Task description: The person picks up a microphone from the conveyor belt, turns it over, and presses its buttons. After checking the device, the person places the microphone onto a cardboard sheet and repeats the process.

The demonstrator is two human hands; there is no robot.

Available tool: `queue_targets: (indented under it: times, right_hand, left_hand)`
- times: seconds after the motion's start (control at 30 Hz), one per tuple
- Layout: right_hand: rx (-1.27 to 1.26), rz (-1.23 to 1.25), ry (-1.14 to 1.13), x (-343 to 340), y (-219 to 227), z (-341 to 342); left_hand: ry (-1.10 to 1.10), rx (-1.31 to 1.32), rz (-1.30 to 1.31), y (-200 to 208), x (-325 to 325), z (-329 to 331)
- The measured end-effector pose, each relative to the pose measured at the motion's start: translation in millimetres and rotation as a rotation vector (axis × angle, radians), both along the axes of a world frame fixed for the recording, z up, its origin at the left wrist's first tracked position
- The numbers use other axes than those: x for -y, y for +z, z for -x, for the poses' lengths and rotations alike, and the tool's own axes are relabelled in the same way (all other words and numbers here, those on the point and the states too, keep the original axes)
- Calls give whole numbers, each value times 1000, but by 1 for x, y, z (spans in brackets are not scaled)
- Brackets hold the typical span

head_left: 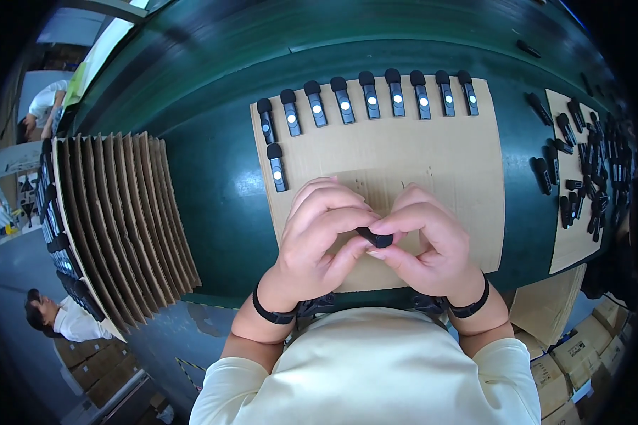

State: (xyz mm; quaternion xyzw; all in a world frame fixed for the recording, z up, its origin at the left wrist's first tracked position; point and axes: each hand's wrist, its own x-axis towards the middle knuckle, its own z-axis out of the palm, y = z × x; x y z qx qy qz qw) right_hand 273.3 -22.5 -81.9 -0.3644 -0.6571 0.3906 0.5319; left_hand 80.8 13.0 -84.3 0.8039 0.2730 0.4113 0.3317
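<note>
In front of my chest, both hands pinch a small black clip-on microphone (380, 239); most of it is hidden by my fingers. My left hand (326, 230) closes on it from the left, thumb and forefinger together. From the other side, my right hand (429, 237) grips it between thumb and fingertips. Beneath them lies a flat cardboard sheet (468, 191). Along its far edge stretches a row of several black microphones with foam caps and a pale round spot, such as this microphone (369, 95). One more microphone (276, 168) starts a second row at the left.
A tall stack of cardboard layers (120, 219) stands at the left, with microphones on its outer face. At the right, a heap of loose microphones (592, 170) spreads over another cardboard sheet (561, 244) on the green table (220, 198). Cartons (574, 358) sit lower right. Two people are at far left.
</note>
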Motion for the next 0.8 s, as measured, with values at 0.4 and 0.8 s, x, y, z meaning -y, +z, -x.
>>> queue_targets:
  times: [0.4, 0.8]
  right_hand:
    - [-27, 15, -18, 1, -2, 1]
    - [50, -92, -16, -4, -14, -2]
  left_hand:
    - [11, 48, 95, 3, 3, 2]
    - [64, -87, -2, 12, 4, 2]
